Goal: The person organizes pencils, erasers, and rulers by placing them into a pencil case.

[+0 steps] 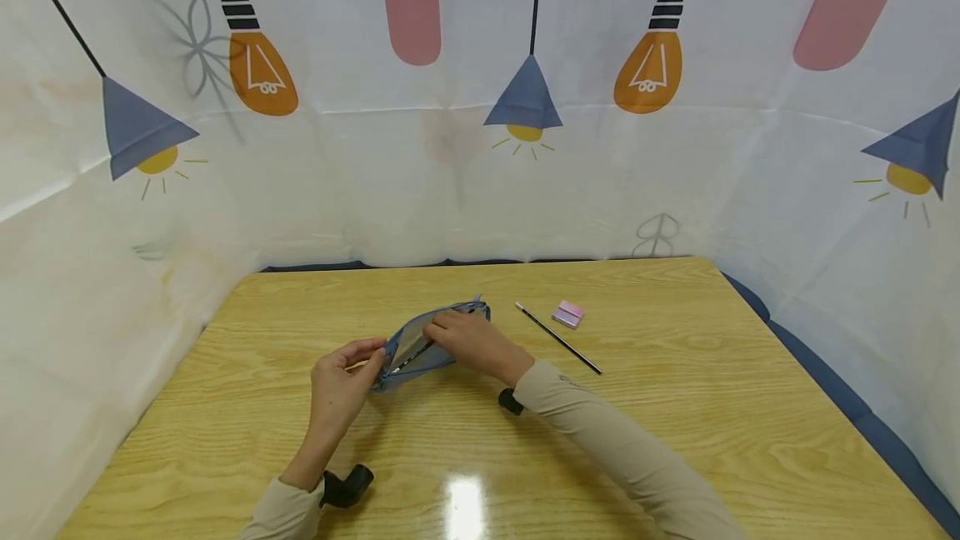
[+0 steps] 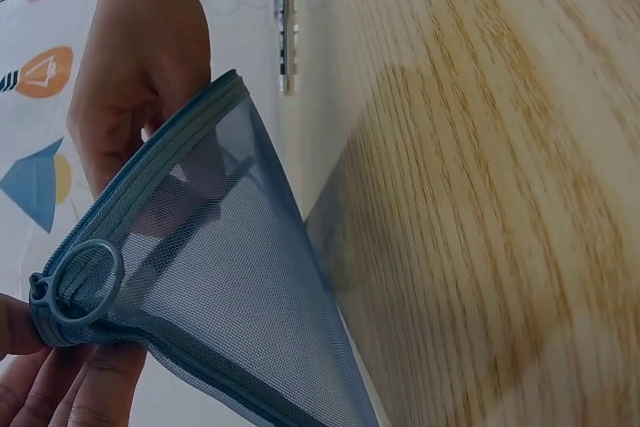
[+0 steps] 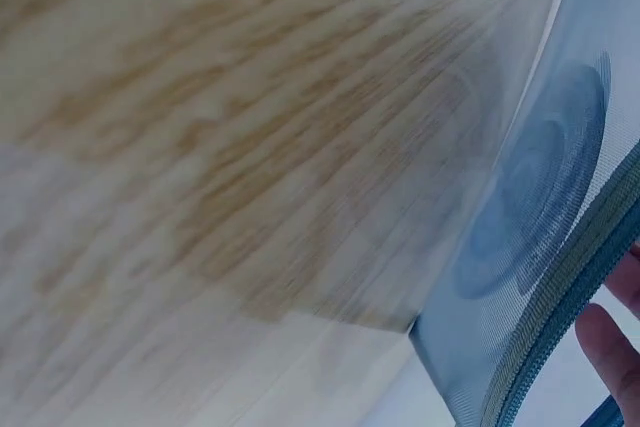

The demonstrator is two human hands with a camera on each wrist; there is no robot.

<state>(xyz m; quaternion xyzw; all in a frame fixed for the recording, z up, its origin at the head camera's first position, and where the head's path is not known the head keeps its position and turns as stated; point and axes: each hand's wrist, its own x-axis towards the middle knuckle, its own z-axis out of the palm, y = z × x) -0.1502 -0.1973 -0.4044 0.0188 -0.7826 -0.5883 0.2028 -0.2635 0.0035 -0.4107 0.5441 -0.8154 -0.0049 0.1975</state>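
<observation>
Hanging behind and down both sides as a white printed curtain [image 1: 465,182], closing off room past the far edge. Spreading below as a wood-grain worktop [image 1: 750,407], leaving broad room toward the right edge and a good stretch along the left edge. Reaching in over the near edge with both arms: stretching the right sleeve [image 1: 630,457] diagonally toward the far left corner, showing little more than a cuff of the left sleeve [image 1: 281,515]. Gaping open at a slant between middle and far edge, slightly left of centre, as a blue mesh pouch [image 2: 260,277]. Dipping into its mouth with the right hand [image 1: 474,342], pinching a dark pencil [image 1: 414,356] inside with curled fingers. Gripping the pouch's left end narrowly between thumb and fingers with the left hand [image 1: 339,386], just beside a zip ring [image 2: 90,282]. Jutting out at the left cuff as a black wrist camera [image 1: 348,486]. Lying right of the pouch as a loose pencil [image 1: 558,338], slanting toward the near right corner, blocking a rightward sweep. Sitting just beside its far end, toward the right edge, as a small pink block [image 1: 568,314].
</observation>
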